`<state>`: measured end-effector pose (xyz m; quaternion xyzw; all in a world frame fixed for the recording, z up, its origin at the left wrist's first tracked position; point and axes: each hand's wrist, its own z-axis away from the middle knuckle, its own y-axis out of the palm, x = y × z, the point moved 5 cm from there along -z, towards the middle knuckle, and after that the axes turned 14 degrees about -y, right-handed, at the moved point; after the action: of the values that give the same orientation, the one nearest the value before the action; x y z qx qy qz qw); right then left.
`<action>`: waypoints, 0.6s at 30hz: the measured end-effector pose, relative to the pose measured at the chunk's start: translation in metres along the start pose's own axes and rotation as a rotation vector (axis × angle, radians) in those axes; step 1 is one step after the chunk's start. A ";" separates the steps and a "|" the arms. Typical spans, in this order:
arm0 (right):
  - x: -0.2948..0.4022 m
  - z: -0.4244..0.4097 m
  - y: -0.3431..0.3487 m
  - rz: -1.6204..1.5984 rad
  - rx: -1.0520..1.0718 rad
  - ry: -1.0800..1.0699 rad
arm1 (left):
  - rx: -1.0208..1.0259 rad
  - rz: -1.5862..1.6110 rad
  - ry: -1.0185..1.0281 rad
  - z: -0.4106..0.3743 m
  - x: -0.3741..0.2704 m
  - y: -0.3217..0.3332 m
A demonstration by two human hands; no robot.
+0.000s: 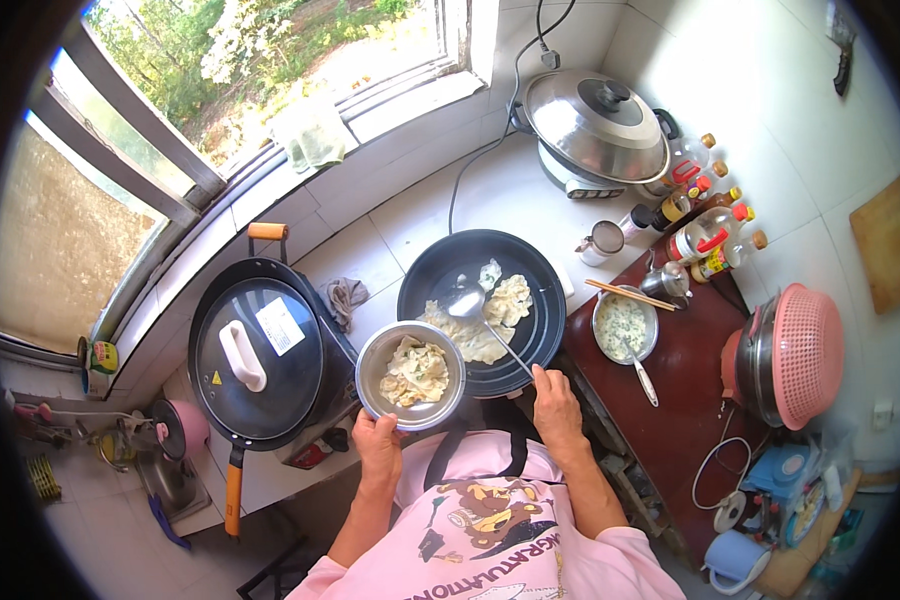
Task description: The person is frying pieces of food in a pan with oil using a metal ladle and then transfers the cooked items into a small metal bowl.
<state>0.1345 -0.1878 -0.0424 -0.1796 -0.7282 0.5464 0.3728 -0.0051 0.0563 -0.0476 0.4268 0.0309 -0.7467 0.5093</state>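
Observation:
A metal bowl (368,389) is gripped at its near rim by my left hand (379,444). Inside it lie pale, folded pieces of cooked batter (415,373) flecked with green. My right hand (556,411) holds the thin handle of a metal ladle (466,303), its round head down in a dark round electric pan (439,264). Around the ladle head spread several pieces of pale pancake (508,300), also with green bits. The bowl overlaps the pan's near left side, hiding part of it.
Left stands a lidded wok (270,405) with wooden handles; a grey cloth (344,300) lies beside it. On the right, a pot of green-flecked batter (619,330) holds a spoon, with chopsticks (630,294) across its rim. Several seasoning bottles (709,229) and a domed-lid pan (600,127) stand behind.

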 end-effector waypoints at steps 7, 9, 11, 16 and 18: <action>-0.008 0.010 -0.041 -0.353 -0.124 0.226 | 0.014 -0.042 -0.039 0.000 0.003 -0.011; -0.014 0.018 -0.053 -0.342 -0.141 0.302 | 0.023 -0.046 -0.042 -0.001 0.005 -0.012; -0.023 0.024 -0.058 -0.291 -0.127 0.296 | 0.012 -0.059 -0.056 0.002 0.005 -0.012; -0.030 0.033 -0.063 -0.303 -0.188 0.258 | 0.015 -0.064 -0.052 0.002 0.005 -0.012; -0.038 0.041 -0.052 -0.433 -0.180 0.300 | 0.018 -0.070 -0.049 0.002 0.005 -0.014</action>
<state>0.1362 -0.2578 -0.0127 -0.1313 -0.7319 0.3544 0.5670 -0.0177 0.0585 -0.0556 0.4115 0.0264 -0.7746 0.4795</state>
